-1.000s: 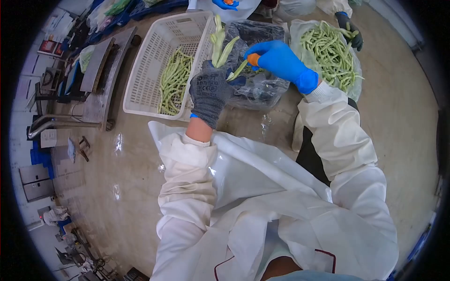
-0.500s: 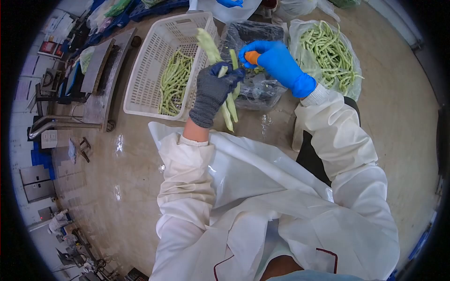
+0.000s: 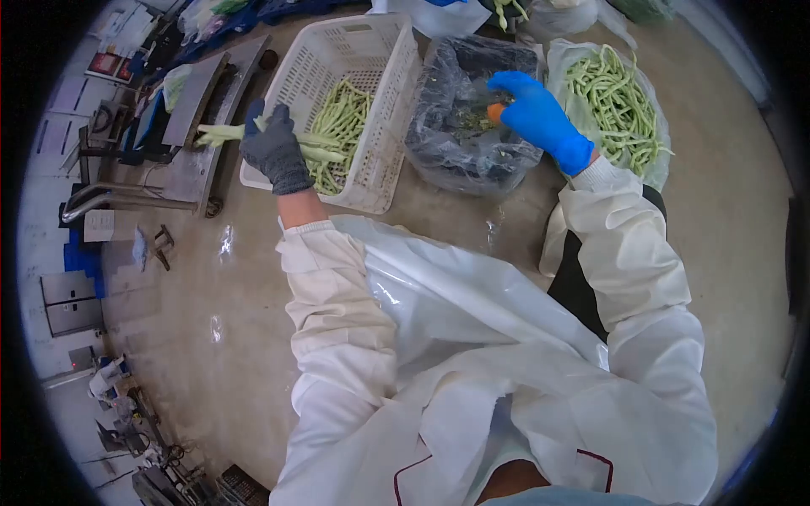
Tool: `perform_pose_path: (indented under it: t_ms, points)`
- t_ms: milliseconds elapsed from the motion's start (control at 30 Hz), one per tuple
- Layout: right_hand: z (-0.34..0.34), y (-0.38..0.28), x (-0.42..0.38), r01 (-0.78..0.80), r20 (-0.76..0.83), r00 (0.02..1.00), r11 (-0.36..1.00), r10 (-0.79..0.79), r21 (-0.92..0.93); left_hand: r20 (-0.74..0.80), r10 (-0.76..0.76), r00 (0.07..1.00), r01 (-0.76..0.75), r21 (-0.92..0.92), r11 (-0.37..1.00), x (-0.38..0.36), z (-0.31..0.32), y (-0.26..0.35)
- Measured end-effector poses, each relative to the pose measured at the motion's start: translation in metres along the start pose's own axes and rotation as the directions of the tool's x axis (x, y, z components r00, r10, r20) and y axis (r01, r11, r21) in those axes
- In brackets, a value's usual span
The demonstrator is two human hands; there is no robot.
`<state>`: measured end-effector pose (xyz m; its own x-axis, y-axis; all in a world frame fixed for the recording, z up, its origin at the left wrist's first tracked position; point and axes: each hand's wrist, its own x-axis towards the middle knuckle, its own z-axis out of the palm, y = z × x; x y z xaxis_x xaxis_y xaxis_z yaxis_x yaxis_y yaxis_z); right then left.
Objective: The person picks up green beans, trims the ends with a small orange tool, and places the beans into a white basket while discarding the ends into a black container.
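My left hand (image 3: 276, 153), in a dark grey glove, is closed around a few long, flat green beans (image 3: 221, 133) that stick out on both sides of it. It is over the left edge of a white slotted crate (image 3: 395, 160), where a pile of green beans (image 3: 344, 114) lies. My right hand (image 3: 547, 122), in a blue glove, is above a container lined with clear plastic (image 3: 472, 164). Its fingers are curled around a small orange object (image 3: 495, 111), perhaps a tool handle; the rest of it is hidden. Small green scraps lie inside the lined container.
To the right stands a clear plastic bag full of green beans (image 3: 614, 105). A metal cart (image 3: 190, 173) is at the left. At the top edge, another person's blue-gloved hand shows partly near more beans (image 3: 509, 12). My white apron (image 3: 447, 270) spreads below the containers.
My left hand has moved left with the beans, from beside the lined container to over the crate's left side. My right hand, with the orange object, has shifted slightly right and down.
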<state>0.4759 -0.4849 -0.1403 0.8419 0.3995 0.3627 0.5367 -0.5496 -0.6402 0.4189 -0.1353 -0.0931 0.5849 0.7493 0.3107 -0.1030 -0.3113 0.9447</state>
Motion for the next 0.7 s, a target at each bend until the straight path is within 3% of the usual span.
perform_pose_path:
  t_ms: [67,100,133,200,333,400,433,533,600,700]
  points:
    - [0.0,-0.006,0.0,-0.05,0.023,0.999,0.998,0.049,0.04,-0.017,0.018,1.0,-0.019,-0.115,0.993,0.002,0.001,-0.018]
    - [0.001,-0.006,-0.001,-0.063,0.033,0.998,0.996,0.061,0.069,0.059,0.144,0.988,-0.141,-0.049,0.989,0.004,0.002,-0.03]
    - [0.002,-0.008,-0.003,-0.077,0.044,0.996,0.992,0.073,0.098,0.189,0.124,0.974,-0.085,-0.201,0.976,-0.01,0.009,-0.014]
    - [0.002,-0.016,-0.004,-0.147,0.059,0.989,0.973,0.138,0.179,0.422,0.022,0.907,0.126,-0.32,0.939,-0.041,0.022,0.019]
    - [-0.015,-0.039,0.001,-0.33,0.203,0.934,0.926,0.293,0.185,0.727,-0.066,0.683,0.419,-0.316,0.851,-0.081,0.045,0.041]
    - [-0.008,-0.028,0.001,0.009,0.04,0.999,0.99,-0.015,0.139,0.789,-0.006,0.615,0.44,-0.337,0.832,-0.092,0.053,0.044]
    - [-0.003,-0.023,0.0,0.178,-0.031,0.984,0.979,-0.176,0.098,0.796,0.01,0.606,0.427,-0.336,0.84,-0.095,0.056,0.044]
    - [0.004,-0.02,0.0,-0.076,0.214,0.976,0.847,-0.046,0.526,0.811,0.056,0.582,0.386,-0.337,0.859,-0.102,0.061,0.048]
    - [0.0,-0.035,-0.003,-0.207,0.253,0.965,0.775,0.062,0.597,0.82,0.084,0.567,0.366,-0.342,0.866,-0.107,0.06,0.054]
    - [-0.007,-0.042,0.003,-0.311,0.259,0.949,0.648,0.179,0.695,0.921,0.067,0.384,0.377,-0.223,0.899,-0.107,0.061,0.051]
